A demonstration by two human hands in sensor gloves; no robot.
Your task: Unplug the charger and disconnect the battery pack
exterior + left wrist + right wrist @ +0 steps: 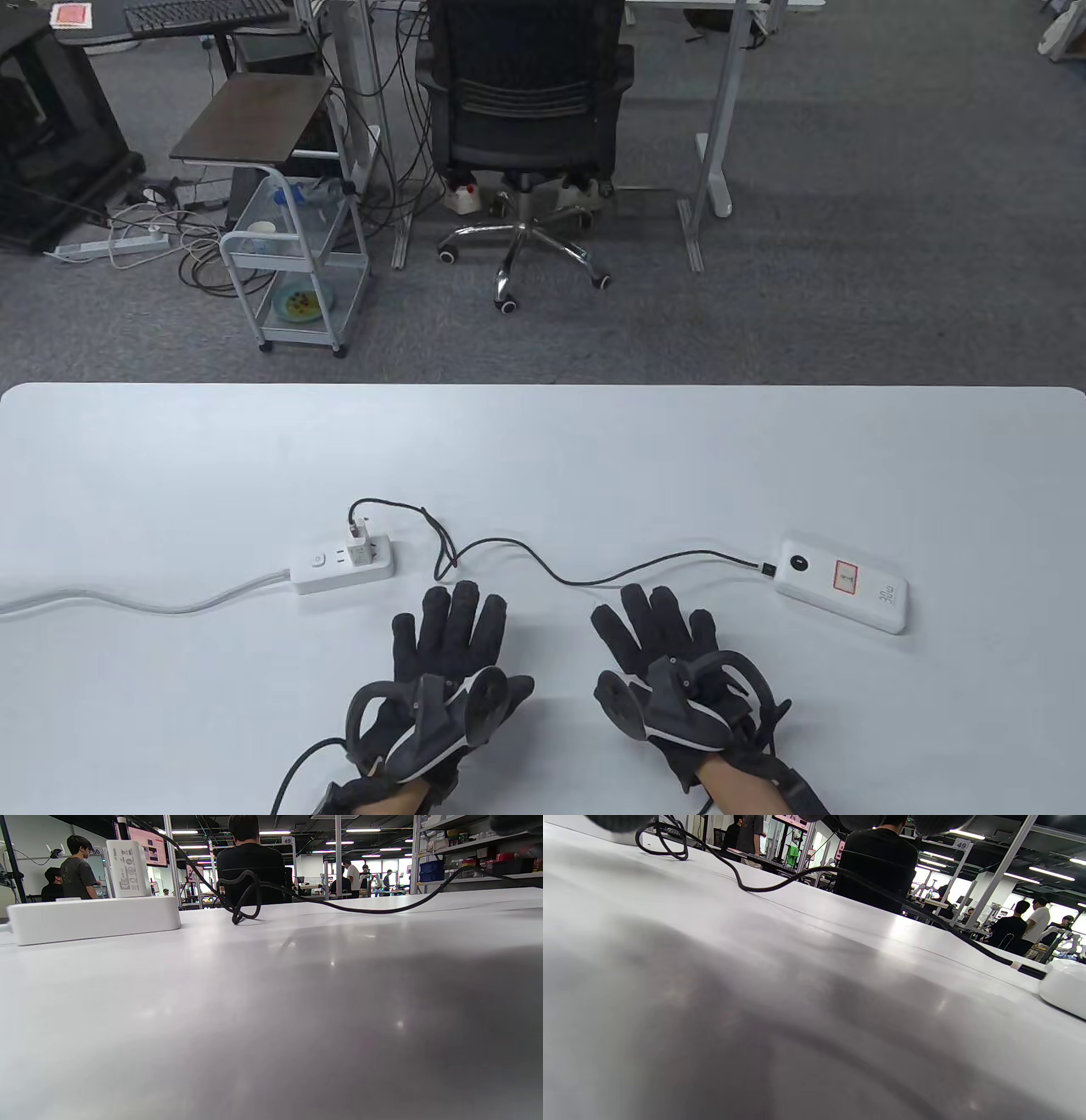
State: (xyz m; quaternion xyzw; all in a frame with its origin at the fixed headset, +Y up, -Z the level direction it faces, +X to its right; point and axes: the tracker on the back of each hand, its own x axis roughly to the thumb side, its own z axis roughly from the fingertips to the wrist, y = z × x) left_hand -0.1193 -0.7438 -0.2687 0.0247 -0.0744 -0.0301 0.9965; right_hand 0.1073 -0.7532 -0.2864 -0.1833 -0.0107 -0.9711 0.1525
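A white charger (361, 541) is plugged into a white power strip (342, 569) left of centre; both show in the left wrist view, charger (128, 868) on strip (93, 918). A black cable (585, 579) runs from the charger, with a small loop, to a white battery pack (843, 586) at the right, where it is plugged in. The pack's corner shows in the right wrist view (1065, 988). My left hand (454, 624) lies flat and open on the table just right of the strip. My right hand (657, 628) lies flat and open near the cable, left of the pack. Neither holds anything.
The power strip's white cord (127, 601) runs off the table's left edge. The white table (543, 458) stretches bare behind the objects. Beyond its far edge stand an office chair (526, 110) and a small cart (293, 272) on the floor.
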